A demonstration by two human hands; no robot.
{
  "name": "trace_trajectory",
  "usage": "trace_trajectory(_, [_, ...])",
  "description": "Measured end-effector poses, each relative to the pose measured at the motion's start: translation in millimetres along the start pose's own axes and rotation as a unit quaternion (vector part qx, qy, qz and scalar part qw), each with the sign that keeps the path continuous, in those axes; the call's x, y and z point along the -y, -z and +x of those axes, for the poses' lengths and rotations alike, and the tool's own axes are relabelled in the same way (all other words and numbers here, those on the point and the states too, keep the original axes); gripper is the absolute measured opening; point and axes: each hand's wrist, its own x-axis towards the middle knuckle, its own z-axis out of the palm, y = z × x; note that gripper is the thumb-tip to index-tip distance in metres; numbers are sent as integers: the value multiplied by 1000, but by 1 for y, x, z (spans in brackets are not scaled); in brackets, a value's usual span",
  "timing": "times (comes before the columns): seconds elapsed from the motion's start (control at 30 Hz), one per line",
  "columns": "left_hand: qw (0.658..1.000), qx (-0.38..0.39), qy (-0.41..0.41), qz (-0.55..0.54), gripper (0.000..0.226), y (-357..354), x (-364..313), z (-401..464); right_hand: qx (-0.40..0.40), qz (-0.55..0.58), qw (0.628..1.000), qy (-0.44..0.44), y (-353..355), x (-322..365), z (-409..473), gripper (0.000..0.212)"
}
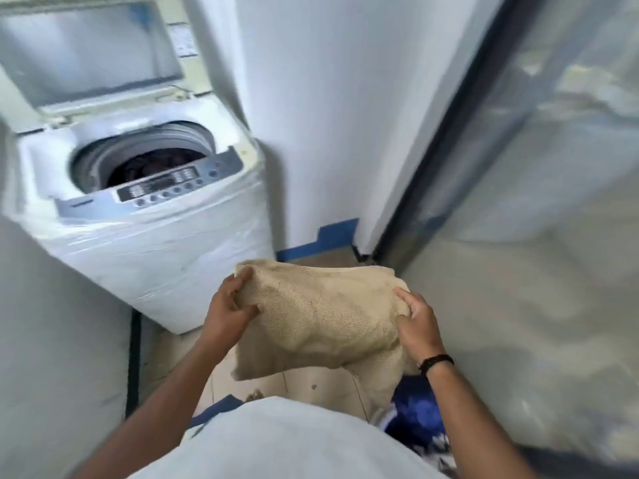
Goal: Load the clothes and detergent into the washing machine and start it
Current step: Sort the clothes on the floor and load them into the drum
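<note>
A white top-loading washing machine (152,243) stands at the left with its lid (90,53) raised. Dark clothes (155,165) lie inside the drum. Its control panel (162,186) runs along the front edge. In front of me, right of the machine, I hold a beige knitted garment (318,316) stretched between both hands. My left hand (230,309) grips its left edge. My right hand (416,321) pinches its right side; a black band sits on that wrist. No detergent is in view.
A blue garment (415,416) lies low on the floor by my right arm. A white wall (328,115) stands behind, with blue tape (332,236) at its base. A plastic-covered glass panel (536,236) fills the right side. A grey surface (52,340) is at left.
</note>
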Motion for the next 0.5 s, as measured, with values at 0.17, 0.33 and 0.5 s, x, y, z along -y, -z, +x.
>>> trace_trajectory(0.17, [995,-91,-42,-2,82,99,-13,44,49,-82,987,131,-70,110,60,67])
trace_trajectory(0.33, [982,-163,-87,-35,83,165,-47,93,44,-69,969,231,-124,207,111,71])
trace_trajectory(0.5, [969,-224,-99,-31,83,198,-72,148,59,-93,948,298,-161,288,165,81])
